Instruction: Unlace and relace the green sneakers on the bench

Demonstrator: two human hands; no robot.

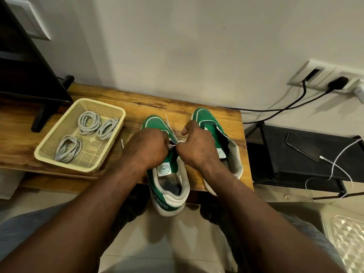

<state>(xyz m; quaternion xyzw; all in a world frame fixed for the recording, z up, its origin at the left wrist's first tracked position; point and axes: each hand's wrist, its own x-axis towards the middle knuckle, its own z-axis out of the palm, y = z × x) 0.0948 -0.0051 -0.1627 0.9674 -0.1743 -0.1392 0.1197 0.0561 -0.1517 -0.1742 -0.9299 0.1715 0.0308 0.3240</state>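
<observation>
Nearer sneaker [163,170] lies heel toward me, hanging off the bench [197,107] edge with its toe at the wall, so its eyelets run straight away from both hands. Left hand [149,148] and right hand [195,146] meet over its tongue, each pinching the white lace [169,123]. The other sneaker [208,123] sits just right of it.

No text legible; tongue label [163,170] print blurred.

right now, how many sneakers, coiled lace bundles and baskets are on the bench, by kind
green sneakers: 2
grey lace bundles: 3
basket: 1
total: 6
</observation>
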